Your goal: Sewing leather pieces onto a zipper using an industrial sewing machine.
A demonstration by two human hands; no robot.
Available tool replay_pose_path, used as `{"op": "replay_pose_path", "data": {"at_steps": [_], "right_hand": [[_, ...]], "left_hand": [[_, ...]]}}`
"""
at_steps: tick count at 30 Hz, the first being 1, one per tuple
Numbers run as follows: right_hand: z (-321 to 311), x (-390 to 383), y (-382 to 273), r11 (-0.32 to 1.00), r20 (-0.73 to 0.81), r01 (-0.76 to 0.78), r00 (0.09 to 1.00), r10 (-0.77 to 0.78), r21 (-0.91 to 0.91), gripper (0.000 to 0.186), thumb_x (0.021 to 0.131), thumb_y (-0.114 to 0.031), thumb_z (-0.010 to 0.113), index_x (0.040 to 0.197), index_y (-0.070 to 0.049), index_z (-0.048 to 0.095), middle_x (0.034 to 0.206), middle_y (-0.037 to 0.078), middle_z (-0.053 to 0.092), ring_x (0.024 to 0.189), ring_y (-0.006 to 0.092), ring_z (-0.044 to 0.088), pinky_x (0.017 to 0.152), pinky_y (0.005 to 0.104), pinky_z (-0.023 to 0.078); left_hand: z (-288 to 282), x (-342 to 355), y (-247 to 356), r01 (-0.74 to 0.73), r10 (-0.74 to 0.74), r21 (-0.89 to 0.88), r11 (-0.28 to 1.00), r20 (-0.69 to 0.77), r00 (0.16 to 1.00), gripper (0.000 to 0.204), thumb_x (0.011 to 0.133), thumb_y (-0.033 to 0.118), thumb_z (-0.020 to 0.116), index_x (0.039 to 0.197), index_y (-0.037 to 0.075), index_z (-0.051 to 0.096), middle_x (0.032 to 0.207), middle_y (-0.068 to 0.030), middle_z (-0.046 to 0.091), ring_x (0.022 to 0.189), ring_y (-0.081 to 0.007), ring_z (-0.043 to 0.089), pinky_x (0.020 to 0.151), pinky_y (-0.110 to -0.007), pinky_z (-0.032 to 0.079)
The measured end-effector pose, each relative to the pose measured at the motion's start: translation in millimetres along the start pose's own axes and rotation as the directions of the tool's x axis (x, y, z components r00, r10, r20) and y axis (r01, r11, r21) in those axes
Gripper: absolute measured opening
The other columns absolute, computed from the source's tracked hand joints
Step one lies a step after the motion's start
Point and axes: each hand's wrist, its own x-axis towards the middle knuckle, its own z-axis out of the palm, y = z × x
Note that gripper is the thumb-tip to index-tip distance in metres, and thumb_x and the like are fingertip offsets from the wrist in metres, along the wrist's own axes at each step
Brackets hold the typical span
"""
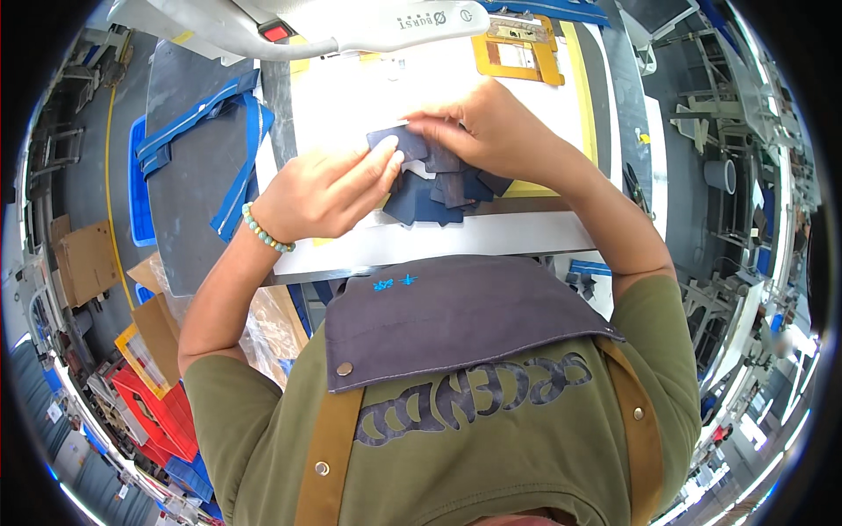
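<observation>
My left hand (344,188), with a beaded bracelet at the wrist, pinches a small dark blue rectangular piece (384,137) between thumb and fingers. My right hand (469,127) reaches in from the right with its fingers closed at the same piece's upper right edge. Just beneath both hands, a loose pile of similar dark navy pieces (430,206) lies on the white work surface (320,105), some overlapping, partly hidden by my fingers.
A white sewing machine (316,22) stands at the top, beside a yellow template (553,61). Blue zipper tapes (193,123) lie on the dark left table. Scissors (638,193) lie at the right. A blue bin (140,219), cardboard (83,254) and red crates (153,403) are at the left.
</observation>
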Motion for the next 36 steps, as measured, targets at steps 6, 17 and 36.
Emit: {"op": "replay_pose_path", "data": {"at_steps": [6,17,36], "right_hand": [[-11.1,7.0,31.1,0.878,-0.093,0.183,0.964,-0.247,-0.442,0.025,0.084,-0.03,0.076,0.08,-0.007,0.066,0.082,0.008,0.065,0.077,0.0292,0.065,0.066,0.0395,0.052],[-8.5,29.6,38.7,0.945,-0.251,0.268,0.917,-0.31,-0.187,0.026,0.095,-0.025,0.063,0.112,-0.009,0.073,0.102,0.011,0.069,0.096,0.0303,0.063,0.085,0.0416,0.053],[-3.4,25.8,59.2,0.912,-0.239,0.326,0.892,-0.385,-0.25,0.018,0.092,-0.016,0.069,0.104,-0.005,0.075,0.107,0.012,0.069,0.103,0.0303,0.063,0.091,0.0399,0.051]], "left_hand": [[10.6,-26.8,-31.8,0.12,-0.119,0.019,0.993,-0.045,0.992,0.039,0.075,0.003,0.072,0.114,0.0,0.073,0.108,-0.0114,0.071,0.092,-0.0263,0.07,0.078,-0.036,0.059],[33.3,-14.5,-55.6,0.196,-0.196,0.04,0.98,-0.007,0.981,0.039,0.076,0.002,0.071,0.115,0.001,0.072,0.112,-0.0116,0.072,0.094,-0.0261,0.071,0.08,-0.035,0.058],[61.1,-3.3,-67.6,0.19,-0.188,-0.039,0.981,0.042,0.981,0.026,0.079,0.005,0.072,0.105,0.004,0.076,0.111,-0.0082,0.075,0.094,-0.0223,0.072,0.083,-0.034,0.058]]}}
